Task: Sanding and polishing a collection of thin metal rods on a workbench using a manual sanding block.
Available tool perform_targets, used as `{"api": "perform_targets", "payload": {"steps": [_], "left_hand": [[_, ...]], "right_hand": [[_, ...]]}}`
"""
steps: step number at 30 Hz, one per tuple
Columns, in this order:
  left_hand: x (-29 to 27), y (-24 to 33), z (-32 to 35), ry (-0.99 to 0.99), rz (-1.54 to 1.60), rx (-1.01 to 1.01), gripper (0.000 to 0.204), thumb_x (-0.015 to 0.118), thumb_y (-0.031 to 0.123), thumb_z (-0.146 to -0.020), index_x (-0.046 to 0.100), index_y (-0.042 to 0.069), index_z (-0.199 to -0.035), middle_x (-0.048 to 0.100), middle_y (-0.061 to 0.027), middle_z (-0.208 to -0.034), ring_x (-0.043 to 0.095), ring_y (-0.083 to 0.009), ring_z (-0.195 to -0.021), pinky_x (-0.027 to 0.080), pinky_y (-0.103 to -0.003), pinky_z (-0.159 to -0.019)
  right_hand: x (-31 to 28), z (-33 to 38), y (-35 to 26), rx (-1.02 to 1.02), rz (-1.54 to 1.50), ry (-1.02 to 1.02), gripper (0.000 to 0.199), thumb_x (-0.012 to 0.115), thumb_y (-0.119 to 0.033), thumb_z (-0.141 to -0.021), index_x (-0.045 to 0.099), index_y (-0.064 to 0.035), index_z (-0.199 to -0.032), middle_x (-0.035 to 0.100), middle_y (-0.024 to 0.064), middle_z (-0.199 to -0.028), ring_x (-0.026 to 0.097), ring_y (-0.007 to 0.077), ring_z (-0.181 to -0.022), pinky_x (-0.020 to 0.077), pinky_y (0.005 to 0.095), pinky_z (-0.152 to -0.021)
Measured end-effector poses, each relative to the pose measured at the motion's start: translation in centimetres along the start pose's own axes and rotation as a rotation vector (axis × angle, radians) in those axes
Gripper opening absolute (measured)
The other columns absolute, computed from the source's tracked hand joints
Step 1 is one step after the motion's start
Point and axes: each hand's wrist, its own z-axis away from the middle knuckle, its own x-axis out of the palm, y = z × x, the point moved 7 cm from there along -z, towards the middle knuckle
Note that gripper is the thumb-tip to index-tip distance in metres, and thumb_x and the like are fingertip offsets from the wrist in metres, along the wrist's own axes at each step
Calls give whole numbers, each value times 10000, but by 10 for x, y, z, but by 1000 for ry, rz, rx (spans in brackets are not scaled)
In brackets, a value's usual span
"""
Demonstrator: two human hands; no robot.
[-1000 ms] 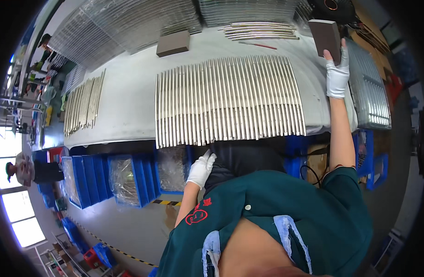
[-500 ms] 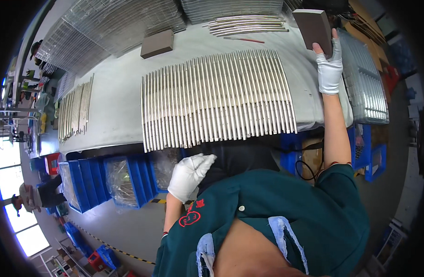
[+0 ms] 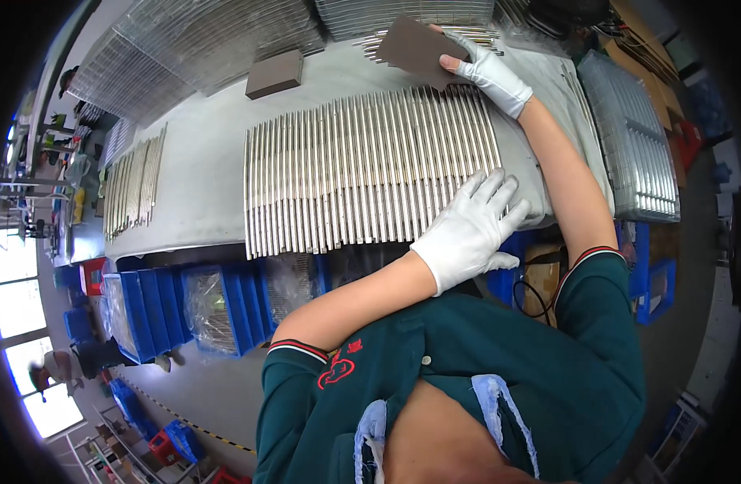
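Note:
A row of thin silvery metal rods lies side by side on the pale-covered table. In my right hand, gloved in white with bare thumb and fingertip showing, is a flat brown sanding block. It is held tilted over the far right end of the row, hiding some rod ends there. My left hand, also white-gloved, reaches across to the row's near right corner. Its fingers are spread over the near rod ends, and nothing shows in its grasp. A second brown block rests beyond the row, to the left.
More rods lie at the table's left end, and another bundle lies at the back. Plastic-wrapped stacks line the far edge. Clear trays stand on the right. Blue bins sit below the near edge.
My right hand has brought the brown block leftward from the far right to above the rods. My left hand has moved up and right from below the table edge, its fingers now spread.

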Motion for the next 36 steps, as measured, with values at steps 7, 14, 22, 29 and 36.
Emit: {"api": "perform_targets", "payload": {"steps": [7,14,22,29,36], "left_hand": [[12,-11,-4,114,-87,-62,727,657,478,-757,474,-21,-1254,448,-224,-1306,386,-396,-1279,286,-471,-1091],[3,-9,-7,127,-10,-49,701,694,429,-734,489,-44,-1209,463,-214,-1270,414,-388,-1244,320,-461,-1077],[2,-10,-5,152,-12,-59,693,697,416,-724,491,-49,-1194,470,-210,-1258,426,-379,-1231,323,-451,-1080],[0,-9,-3,164,-35,-35,632,693,357,-743,489,-46,-1185,468,-209,-1265,430,-382,-1234,334,-456,-1072],[-4,-10,1,41,37,2,622,716,341,-735,495,5,-1209,474,-195,-1276,423,-376,-1250,336,-462,-1069]], "right_hand": [[0,9,-1,67,-297,-86,651,656,-376,-886,418,-87,-1417,519,46,-1332,482,137,-1217,382,281,-1034],[-6,-7,19,48,-308,-11,643,671,-330,-884,408,-103,-1424,517,36,-1328,496,130,-1198,432,273,-982],[-13,-1,10,-32,-402,152,638,668,-333,-886,408,-121,-1429,525,21,-1318,507,119,-1174,465,288,-944],[-3,0,18,7,-226,8,632,656,-339,-893,405,-139,-1437,545,19,-1302,514,116,-1167,460,285,-953],[-2,2,13,46,-210,-10,642,652,-353,-893,395,-139,-1443,532,25,-1319,527,119,-1154,442,267,-974]]}}
